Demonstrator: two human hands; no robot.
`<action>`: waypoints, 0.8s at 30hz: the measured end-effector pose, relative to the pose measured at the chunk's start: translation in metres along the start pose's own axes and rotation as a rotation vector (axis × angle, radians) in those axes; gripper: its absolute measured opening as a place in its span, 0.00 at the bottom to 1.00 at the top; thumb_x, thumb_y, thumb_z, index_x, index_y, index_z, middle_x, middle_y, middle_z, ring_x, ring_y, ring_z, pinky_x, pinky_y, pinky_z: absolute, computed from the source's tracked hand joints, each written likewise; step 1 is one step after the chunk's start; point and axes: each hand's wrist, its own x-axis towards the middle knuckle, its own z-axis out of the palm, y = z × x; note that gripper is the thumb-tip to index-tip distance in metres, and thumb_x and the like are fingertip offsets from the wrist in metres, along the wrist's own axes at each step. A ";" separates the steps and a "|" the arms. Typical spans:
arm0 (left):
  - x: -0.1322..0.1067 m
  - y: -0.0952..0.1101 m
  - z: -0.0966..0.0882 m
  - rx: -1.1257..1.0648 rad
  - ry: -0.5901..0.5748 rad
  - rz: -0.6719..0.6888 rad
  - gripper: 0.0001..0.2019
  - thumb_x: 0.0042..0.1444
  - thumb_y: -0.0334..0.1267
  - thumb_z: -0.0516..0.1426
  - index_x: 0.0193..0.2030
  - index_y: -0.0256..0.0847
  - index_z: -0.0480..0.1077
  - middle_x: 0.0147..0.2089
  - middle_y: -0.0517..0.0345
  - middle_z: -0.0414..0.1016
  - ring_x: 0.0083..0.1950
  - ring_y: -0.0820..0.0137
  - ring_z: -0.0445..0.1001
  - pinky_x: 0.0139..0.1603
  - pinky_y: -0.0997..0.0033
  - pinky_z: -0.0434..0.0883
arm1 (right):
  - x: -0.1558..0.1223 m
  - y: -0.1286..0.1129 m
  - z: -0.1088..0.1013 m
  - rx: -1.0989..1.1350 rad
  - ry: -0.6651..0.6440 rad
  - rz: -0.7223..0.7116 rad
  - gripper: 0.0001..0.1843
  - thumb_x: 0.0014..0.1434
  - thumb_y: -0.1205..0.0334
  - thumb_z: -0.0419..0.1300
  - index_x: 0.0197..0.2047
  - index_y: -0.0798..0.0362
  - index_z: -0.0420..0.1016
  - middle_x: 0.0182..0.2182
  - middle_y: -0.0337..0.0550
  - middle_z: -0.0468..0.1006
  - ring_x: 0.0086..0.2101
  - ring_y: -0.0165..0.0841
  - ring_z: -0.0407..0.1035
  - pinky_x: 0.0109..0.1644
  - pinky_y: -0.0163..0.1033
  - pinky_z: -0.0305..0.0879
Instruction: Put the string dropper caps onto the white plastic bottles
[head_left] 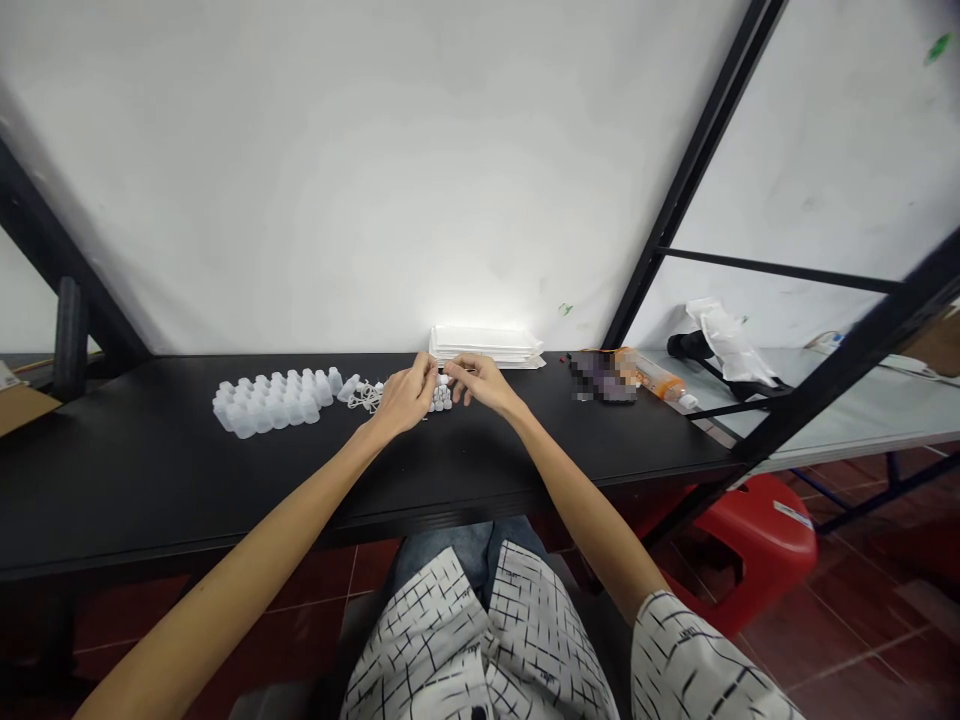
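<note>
My left hand point(407, 395) is closed in a pinch over the black table, and whatever its fingertips hold is too small to make out. Close beside it, my right hand point(480, 381) brings thumb and forefinger together near the left fingertips, its other fingers curled. Several small white-and-grey pieces point(441, 396) stand on the table between and just below the hands. To the left of my left hand lie a bundle of thin white cords point(365, 398) and a small white bottle point(349, 388) on its side. Several rows of translucent white bottles point(270, 404) stand farther left.
A stack of flat white sheets or packs point(486, 346) lies against the wall behind my hands. To the right are a dark blurred item point(604, 377) and an orange-labelled bottle point(660, 380) lying down. Black frame posts point(690, 170) rise there; a red stool point(765, 530) stands below.
</note>
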 end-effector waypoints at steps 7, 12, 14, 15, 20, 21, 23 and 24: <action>0.000 0.000 0.002 0.091 -0.044 -0.001 0.12 0.64 0.41 0.43 0.43 0.43 0.65 0.27 0.58 0.73 0.30 0.62 0.74 0.31 0.70 0.59 | 0.002 0.001 -0.006 0.033 0.152 -0.078 0.18 0.56 0.47 0.61 0.40 0.54 0.70 0.29 0.36 0.73 0.17 0.23 0.68 0.16 0.27 0.60; -0.001 -0.002 0.004 0.144 -0.065 0.023 0.12 0.64 0.40 0.43 0.42 0.44 0.67 0.28 0.58 0.75 0.33 0.61 0.75 0.30 0.70 0.58 | 0.001 -0.002 -0.005 0.032 0.157 -0.086 0.17 0.53 0.49 0.62 0.40 0.54 0.71 0.28 0.36 0.73 0.18 0.23 0.68 0.16 0.27 0.60; -0.001 -0.003 0.005 0.165 -0.075 0.024 0.12 0.64 0.40 0.43 0.41 0.44 0.67 0.29 0.57 0.76 0.33 0.60 0.76 0.30 0.70 0.57 | 0.000 -0.003 -0.005 0.034 0.146 -0.087 0.17 0.53 0.50 0.63 0.38 0.54 0.71 0.27 0.36 0.72 0.18 0.24 0.68 0.17 0.27 0.60; -0.001 -0.003 0.005 0.175 -0.080 0.024 0.12 0.64 0.40 0.43 0.40 0.44 0.67 0.29 0.57 0.76 0.33 0.60 0.76 0.30 0.70 0.57 | 0.000 -0.003 -0.004 0.041 0.138 -0.089 0.16 0.52 0.50 0.63 0.37 0.55 0.72 0.26 0.37 0.72 0.18 0.24 0.68 0.17 0.28 0.60; -0.002 -0.004 0.006 0.207 -0.076 0.040 0.13 0.64 0.41 0.43 0.40 0.44 0.67 0.31 0.56 0.78 0.33 0.62 0.76 0.29 0.70 0.57 | 0.000 -0.001 -0.005 0.072 0.111 -0.091 0.14 0.52 0.52 0.63 0.34 0.56 0.73 0.26 0.38 0.73 0.18 0.25 0.68 0.17 0.28 0.60; -0.002 -0.004 0.006 0.213 -0.079 0.044 0.13 0.64 0.41 0.43 0.40 0.44 0.67 0.32 0.56 0.78 0.33 0.62 0.75 0.29 0.70 0.57 | 0.000 -0.001 -0.005 0.073 0.106 -0.095 0.14 0.52 0.53 0.63 0.33 0.56 0.73 0.25 0.38 0.73 0.18 0.25 0.68 0.17 0.28 0.60; -0.002 -0.004 0.006 0.228 -0.082 0.048 0.13 0.65 0.41 0.43 0.40 0.43 0.68 0.32 0.55 0.78 0.33 0.62 0.75 0.30 0.70 0.56 | 0.000 0.000 -0.005 0.076 0.093 -0.099 0.12 0.51 0.55 0.63 0.33 0.57 0.74 0.25 0.38 0.73 0.18 0.25 0.68 0.17 0.28 0.60; -0.002 -0.004 0.006 0.237 -0.083 0.048 0.13 0.65 0.41 0.43 0.40 0.43 0.68 0.33 0.55 0.78 0.33 0.62 0.75 0.30 0.70 0.56 | 0.000 -0.001 -0.005 0.075 0.087 -0.098 0.12 0.51 0.56 0.63 0.33 0.57 0.74 0.25 0.38 0.73 0.18 0.25 0.68 0.18 0.28 0.60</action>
